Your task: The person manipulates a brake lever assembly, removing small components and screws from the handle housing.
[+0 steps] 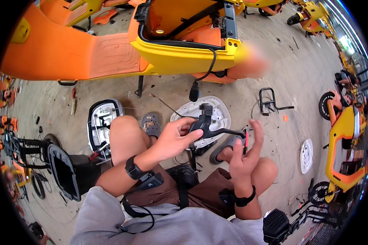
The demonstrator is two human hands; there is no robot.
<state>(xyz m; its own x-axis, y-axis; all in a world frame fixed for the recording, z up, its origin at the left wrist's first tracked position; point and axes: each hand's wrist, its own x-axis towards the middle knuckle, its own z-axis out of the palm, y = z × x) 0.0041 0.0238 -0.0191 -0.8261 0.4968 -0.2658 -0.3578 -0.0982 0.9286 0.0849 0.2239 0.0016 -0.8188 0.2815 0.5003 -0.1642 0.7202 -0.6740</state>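
Left hand (180, 136): closed around a black brake lever (206, 122), our thumb pressed on its near side and the fingers curled behind; a black band (131, 167) circles this wrist.
Right hand (246, 161): raised with its fingers spread wide and the thumb apart; a thin red-and-black piece (246, 141) shows between thumb and fingers, though we cannot tell whether we grip it.
Brake lever: held up before us, above our knees; its slim arm points toward the right hand, the tip just beside our thumb.
Thin cable (167, 106): slants up and left from near our left hand.
Behind the lever: a round white panel (222, 110) lies on the concrete floor (286, 141), partly hidden from us by the left hand and the lever.
Left of our knees: a white shell with a black rim (90, 122) lies on the floor; a red-handled tool (97, 152) is near its lower end.
Ahead of us: an orange and yellow scooter (114, 55) stretches across the top of our view; a black plug (194, 92) hangs from it on a cord.
To our right: a bent black bracket (268, 102) on the floor; farther out, a smaller white panel (306, 156) and a yellow frame (334, 147).
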